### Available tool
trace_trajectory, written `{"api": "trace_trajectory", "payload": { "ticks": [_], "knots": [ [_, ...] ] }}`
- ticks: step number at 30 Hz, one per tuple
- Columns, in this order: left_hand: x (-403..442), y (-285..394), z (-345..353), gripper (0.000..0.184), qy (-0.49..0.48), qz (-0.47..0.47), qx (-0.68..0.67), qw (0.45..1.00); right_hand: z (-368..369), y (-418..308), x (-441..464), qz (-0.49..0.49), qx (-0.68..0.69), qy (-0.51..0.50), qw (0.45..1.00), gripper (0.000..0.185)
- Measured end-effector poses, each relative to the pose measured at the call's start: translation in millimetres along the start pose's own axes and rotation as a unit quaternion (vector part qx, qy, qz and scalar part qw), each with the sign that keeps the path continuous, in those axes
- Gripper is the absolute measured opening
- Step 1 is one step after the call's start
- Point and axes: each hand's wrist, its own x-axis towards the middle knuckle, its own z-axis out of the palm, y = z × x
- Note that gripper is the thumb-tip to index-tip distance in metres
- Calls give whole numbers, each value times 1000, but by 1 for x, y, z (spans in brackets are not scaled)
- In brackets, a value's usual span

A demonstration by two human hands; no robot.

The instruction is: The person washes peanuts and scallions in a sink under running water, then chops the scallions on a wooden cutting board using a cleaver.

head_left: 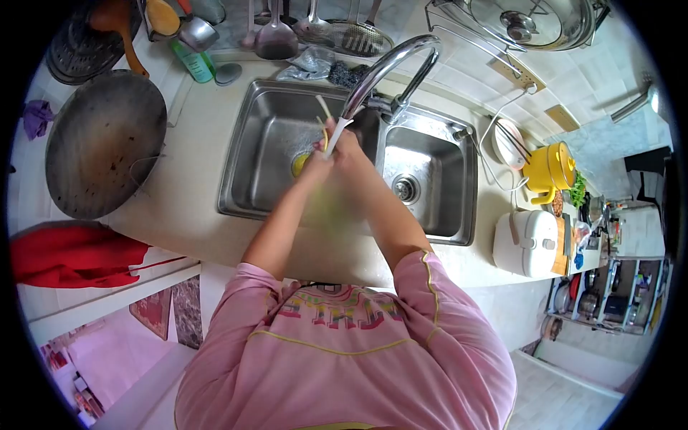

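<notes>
Both of my hands are close together over the left basin of the steel sink (251, 154), under the curved faucet (380, 68). Water (337, 134) runs from the spout onto them. Closed fingers of my left hand (316, 163) and my right hand (344, 145) are round pale green-white stalks (325, 106) that stick up past the fingers. A blurred green leafy part (331, 208) hangs between my forearms. Beside my left hand, a yellow-green round thing (299, 165) shows low in the basin.
A large wok (106, 143) leans at the left. Ladles (276, 41) hang behind the sink. The right basin (423, 179) has a drain. A white appliance (525, 242) and a yellow pot (550, 168) stand on the right counter, with a cable near the sink.
</notes>
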Motion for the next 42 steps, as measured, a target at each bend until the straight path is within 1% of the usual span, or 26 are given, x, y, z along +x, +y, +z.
{"api": "trace_trajectory", "payload": {
  "ticks": [1,2,3,6,8,9,10,13,14,15,16,17,18,19,20,21,23,25,28,29,30,33,36,39,40,42],
  "knots": [
    [-2,1,-4,15,-20,-9,2,1000,-1,-5,2,58,46,15,997,24],
    [-6,3,-10,17,-39,-17,4,999,-9,-7,5,61,144,-95,983,32],
    [-9,6,-15,18,-59,-26,5,998,-10,-11,15,51,203,-73,975,30],
    [-18,8,-26,21,-72,-44,23,996,-13,-26,23,-43,155,-10,987,26],
    [-19,1,-28,20,-81,-21,-21,996,-31,-37,37,9,116,-92,989,28],
    [-18,-2,-29,19,-86,-9,-43,995,-33,-37,44,11,98,-73,992,32],
    [-19,0,-30,18,-95,-29,-58,993,-29,-40,45,14,80,-55,995,37],
    [-15,2,-34,17,-122,-82,-127,981,18,-48,8,-66,70,23,995,32],
    [-5,-7,-35,16,-133,-94,-166,973,16,-45,13,-111,56,29,992,18],
    [5,-15,-34,15,-143,-107,-204,963,16,-40,19,-137,10,4,991,15],
    [11,-17,-31,15,-152,-139,-326,923,20,-35,22,-163,-36,-21,986,19],
    [8,-4,-26,13,-124,-150,-378,905,20,-30,26,-189,-82,-45,978,27],
    [7,11,-19,11,-96,-160,-428,884,16,-26,27,-189,-71,-80,976,57],
    [7,22,-15,11,-68,-170,-476,860,18,-28,16,-183,-196,-62,961,65],
    [13,21,-15,16,-91,-157,-519,835,23,-31,-2,-172,-318,-42,931,74],
    [20,20,-11,18,-73,-144,-522,838,26,-33,-12,-158,-435,-22,886,83],
    [26,22,-5,21,-36,-120,-528,840,12,-35,-14,-65,-419,-75,903,94],
    [32,20,-5,21,-15,-84,-566,820,0,-26,-26,-103,-368,-87,920,93],
    [27,34,-7,25,0,-42,-619,784,-10,-16,-53,-126,-444,-135,877,68],
    [26,37,-8,25,0,-33,-616,787,-10,-15,-63,-134,-468,-151,860,61],
    [26,39,-9,26,1,-23,-612,790,-9,-18,-70,-42,-394,-155,905,48],
    [31,34,-12,29,0,12,-624,781,-26,-19,-53,24,-433,-143,890,43],
    [25,40,-18,27,42,-15,-624,780,-10,-21,-51,12,-505,-47,862,34],
    [38,23,-38,27,56,25,-594,802,-2,-15,-62,31,-368,-176,912,28],
    [33,27,-46,26,60,33,-601,796,-3,-6,-61,18,-290,-203,935,18],
    [31,32,-62,29,94,49,-605,789,-15,-10,-57,46,-372,-183,909,17]
  ]
}}
